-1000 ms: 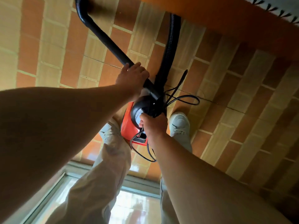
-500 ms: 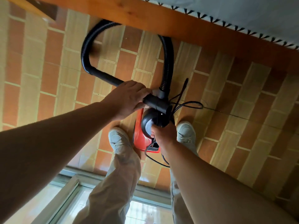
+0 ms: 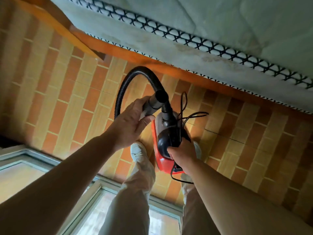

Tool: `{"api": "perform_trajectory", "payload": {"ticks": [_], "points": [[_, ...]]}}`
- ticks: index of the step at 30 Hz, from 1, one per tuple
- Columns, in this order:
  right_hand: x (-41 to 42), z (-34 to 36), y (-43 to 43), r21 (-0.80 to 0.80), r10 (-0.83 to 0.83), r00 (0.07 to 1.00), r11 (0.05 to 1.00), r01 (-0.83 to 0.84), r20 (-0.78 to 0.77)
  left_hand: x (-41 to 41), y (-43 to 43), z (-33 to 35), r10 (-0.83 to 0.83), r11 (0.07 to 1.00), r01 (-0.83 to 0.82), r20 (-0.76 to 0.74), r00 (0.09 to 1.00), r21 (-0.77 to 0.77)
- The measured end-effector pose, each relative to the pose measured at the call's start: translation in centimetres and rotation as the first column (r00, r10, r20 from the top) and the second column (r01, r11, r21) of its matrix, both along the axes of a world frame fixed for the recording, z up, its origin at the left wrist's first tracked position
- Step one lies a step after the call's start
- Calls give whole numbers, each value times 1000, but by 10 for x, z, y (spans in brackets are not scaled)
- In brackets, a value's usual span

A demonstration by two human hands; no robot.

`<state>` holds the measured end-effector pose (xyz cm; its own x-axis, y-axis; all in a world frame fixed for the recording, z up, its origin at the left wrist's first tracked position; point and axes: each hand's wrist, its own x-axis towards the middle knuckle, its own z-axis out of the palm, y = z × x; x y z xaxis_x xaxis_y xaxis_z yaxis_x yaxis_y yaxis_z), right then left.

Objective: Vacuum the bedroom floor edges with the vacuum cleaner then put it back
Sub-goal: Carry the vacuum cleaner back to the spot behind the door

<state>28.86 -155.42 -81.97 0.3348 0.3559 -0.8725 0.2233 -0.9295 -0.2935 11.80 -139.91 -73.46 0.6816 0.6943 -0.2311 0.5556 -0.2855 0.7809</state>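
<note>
- The vacuum cleaner (image 3: 162,160), a small red body with a black top, hangs low in front of the person, between the two legs as seen from above; whether it touches the floor cannot be told.
- The right hand (image 3: 183,154) grips the black top of the body, its fingers curled tight round the handle part and hidden beneath it.
- The black ribbed hose (image 3: 135,72) leaves the front of the body, arches up towards the bed and comes down in a loop on the left.
- The left hand (image 3: 131,123) holds the grey tube (image 3: 152,106) at the end of the hose, fingers wrapped over it and thumb below; the tube's dark open mouth points up and away, just beside the front of the body.
- The black cord (image 3: 191,114) lies in loose loops over the body, and one strand trails down past the right wrist.
- A white shoe (image 3: 138,150) and pale trousers (image 3: 135,192) show below the left hand.
- The floor (image 3: 76,102) is laid in orange and yellow brick-pattern tiles.
- A wooden bed frame (image 3: 118,50) runs across the top, with a grey mattress (image 3: 220,28) on it.
- A pale window frame (image 3: 42,158) fills the lower left.
</note>
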Motion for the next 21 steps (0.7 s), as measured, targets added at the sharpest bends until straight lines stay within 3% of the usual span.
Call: {"api": "perform_trajectory", "payload": {"ticks": [3,5,13,21], "points": [[3,68,12,52,215,975,975,-218,52,-9,5,59,122,992,-121,50,991,-23],[6,109,24,67,274,962,959,-274,16,-15,9,99,222,975,-223,75,972,10],[4,257,75,255,344,938,904,-344,47,-26,9,245,522,850,-525,220,824,-52],[-18,388,131,390,411,903,817,-425,123,-44,15,360,579,799,-597,356,734,-68]]}}
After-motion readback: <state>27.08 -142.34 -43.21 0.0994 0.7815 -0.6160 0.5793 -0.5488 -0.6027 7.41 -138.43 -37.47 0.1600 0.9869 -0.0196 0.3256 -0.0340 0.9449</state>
